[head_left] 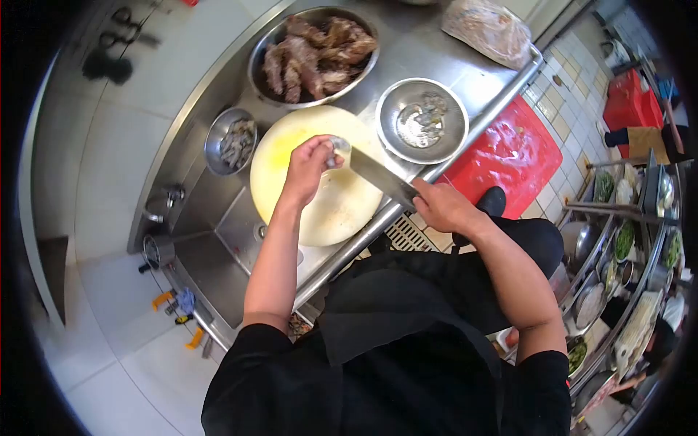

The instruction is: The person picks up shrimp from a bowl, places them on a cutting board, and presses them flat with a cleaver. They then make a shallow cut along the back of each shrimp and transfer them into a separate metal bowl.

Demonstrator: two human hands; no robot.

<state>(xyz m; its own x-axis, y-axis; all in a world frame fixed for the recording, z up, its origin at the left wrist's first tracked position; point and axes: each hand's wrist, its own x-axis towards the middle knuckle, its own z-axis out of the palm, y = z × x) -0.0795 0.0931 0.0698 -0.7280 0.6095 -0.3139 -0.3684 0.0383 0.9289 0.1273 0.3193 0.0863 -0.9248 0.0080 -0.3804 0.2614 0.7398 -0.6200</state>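
The small grey piece (333,161), likely a shrimp, is pinched in your left hand's (311,164) fingertips, above the round board (320,211). Just to their right, the knife (382,180) slants back to your right hand (442,206), closed around its handle; contact with the piece is unclear.

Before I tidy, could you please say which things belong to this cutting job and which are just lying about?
In the job: knife, round board, held piece, probably small bowl, shallow bowl.
Apparently lying about: meat bowl, bagged bundle, metal cup.
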